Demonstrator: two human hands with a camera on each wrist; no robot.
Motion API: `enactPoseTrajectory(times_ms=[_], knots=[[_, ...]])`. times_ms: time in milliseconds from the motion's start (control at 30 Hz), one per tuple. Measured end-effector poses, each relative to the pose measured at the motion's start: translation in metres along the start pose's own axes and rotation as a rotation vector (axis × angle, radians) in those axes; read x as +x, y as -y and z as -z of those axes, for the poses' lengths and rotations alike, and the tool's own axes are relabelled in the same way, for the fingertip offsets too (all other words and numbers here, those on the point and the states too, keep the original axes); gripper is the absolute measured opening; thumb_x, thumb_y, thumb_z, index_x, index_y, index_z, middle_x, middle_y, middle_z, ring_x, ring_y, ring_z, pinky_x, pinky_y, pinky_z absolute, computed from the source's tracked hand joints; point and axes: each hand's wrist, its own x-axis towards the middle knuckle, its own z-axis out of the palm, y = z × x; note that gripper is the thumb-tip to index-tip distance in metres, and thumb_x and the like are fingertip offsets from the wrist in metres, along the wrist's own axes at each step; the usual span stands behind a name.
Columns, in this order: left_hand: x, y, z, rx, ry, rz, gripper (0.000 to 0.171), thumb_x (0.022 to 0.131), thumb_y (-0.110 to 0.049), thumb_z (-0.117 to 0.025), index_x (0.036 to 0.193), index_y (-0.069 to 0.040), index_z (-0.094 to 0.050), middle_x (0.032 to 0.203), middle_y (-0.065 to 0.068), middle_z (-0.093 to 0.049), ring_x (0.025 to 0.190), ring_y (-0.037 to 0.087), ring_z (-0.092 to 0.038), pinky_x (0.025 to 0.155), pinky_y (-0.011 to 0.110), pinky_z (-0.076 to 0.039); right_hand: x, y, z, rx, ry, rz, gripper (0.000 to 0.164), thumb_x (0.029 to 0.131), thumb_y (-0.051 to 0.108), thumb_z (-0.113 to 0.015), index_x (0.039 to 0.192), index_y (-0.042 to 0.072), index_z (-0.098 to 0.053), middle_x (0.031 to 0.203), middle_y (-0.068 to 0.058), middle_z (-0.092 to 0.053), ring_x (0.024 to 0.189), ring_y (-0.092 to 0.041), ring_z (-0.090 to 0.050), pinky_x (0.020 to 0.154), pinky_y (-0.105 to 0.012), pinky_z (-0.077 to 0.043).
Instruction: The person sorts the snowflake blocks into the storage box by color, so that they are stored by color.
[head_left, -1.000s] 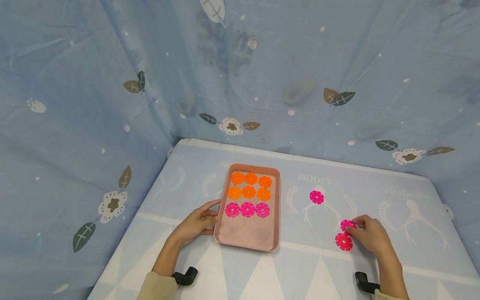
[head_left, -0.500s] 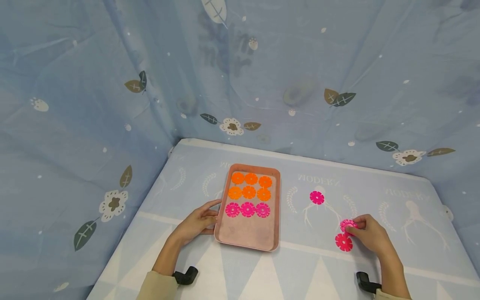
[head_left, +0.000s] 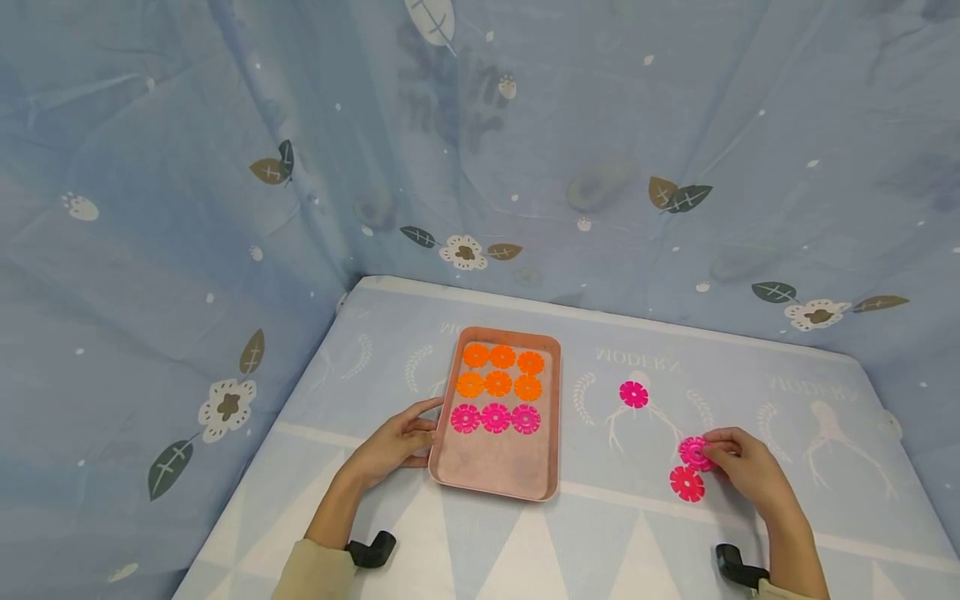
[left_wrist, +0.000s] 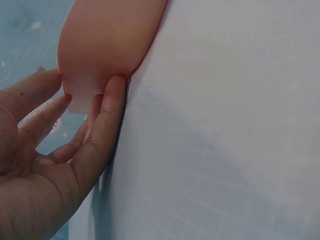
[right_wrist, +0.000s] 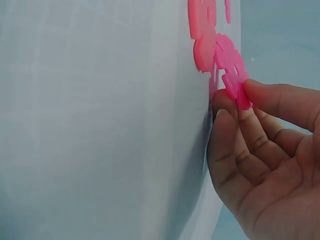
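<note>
My right hand (head_left: 752,473) pinches a pink snowflake disc (head_left: 693,452) between thumb and fingers at the table on the right. In the right wrist view that pink disc (right_wrist: 234,70) is tilted, its near edge in the fingers. A redder pink disc (head_left: 687,483) lies on the table just in front of it. My left hand (head_left: 390,448) rests on the table with extended fingers against the left wall of a pink tray (head_left: 495,479). The left wrist view shows the fingertips touching the tray's outer side (left_wrist: 107,42).
In the tray lie two rows of orange discs (head_left: 498,383) and a row of three pink discs (head_left: 495,418). Another pink disc (head_left: 633,394) lies on the patterned tablecloth (head_left: 592,533) right of the tray. Blue cloth walls (head_left: 570,150) stand behind and left.
The right hand has shifted slightly right, and the pink disc in its fingers has tilted and shows more of its face. The left hand and tray have stayed in place.
</note>
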Motion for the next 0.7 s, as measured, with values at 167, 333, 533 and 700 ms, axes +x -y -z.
enactPoseTrajectory(times_ms=[167,333,533,700], knots=[[0.000,-0.001,0.000,0.000,-0.002,0.000,0.059,0.102,-0.014,-0.061,0.156,-0.018,-0.037,0.129,0.023,-0.053,0.107,0.034,-0.063,0.084,0.044,-0.057,-0.001,0.004,0.001,0.018,-0.011,0.034,0.034,0.103,0.011,-0.056,0.127,-0.012,-0.053,0.105,-0.018,-0.062,0.081,-0.013,-0.061,0.068,-0.024,-0.056],[-0.001,-0.002,-0.001,0.001,0.000,-0.003,0.059,0.102,-0.014,-0.060,0.156,-0.017,-0.037,0.130,0.024,-0.052,0.107,0.034,-0.062,0.084,0.044,-0.057,-0.003,0.011,0.000,0.025,-0.031,0.068,0.035,0.103,0.013,-0.056,0.129,-0.010,-0.056,0.107,-0.019,-0.064,0.081,-0.011,-0.061,0.067,-0.027,-0.056],[-0.001,-0.002,-0.001,0.000,0.001,-0.002,0.059,0.102,-0.015,-0.061,0.156,-0.017,-0.037,0.130,0.023,-0.052,0.107,0.034,-0.062,0.084,0.043,-0.057,-0.008,0.025,-0.005,0.060,-0.046,0.078,0.036,0.103,0.017,-0.057,0.129,-0.008,-0.056,0.108,-0.020,-0.063,0.083,-0.011,-0.060,0.069,-0.027,-0.056],[-0.001,-0.001,0.000,0.012,0.000,-0.006,0.059,0.102,-0.015,-0.061,0.156,-0.018,-0.037,0.130,0.023,-0.052,0.108,0.034,-0.062,0.083,0.043,-0.057,-0.011,0.038,-0.009,0.088,-0.037,0.119,0.037,0.103,0.019,-0.058,0.130,-0.007,-0.057,0.110,-0.021,-0.062,0.084,-0.013,-0.062,0.070,-0.028,-0.057]])
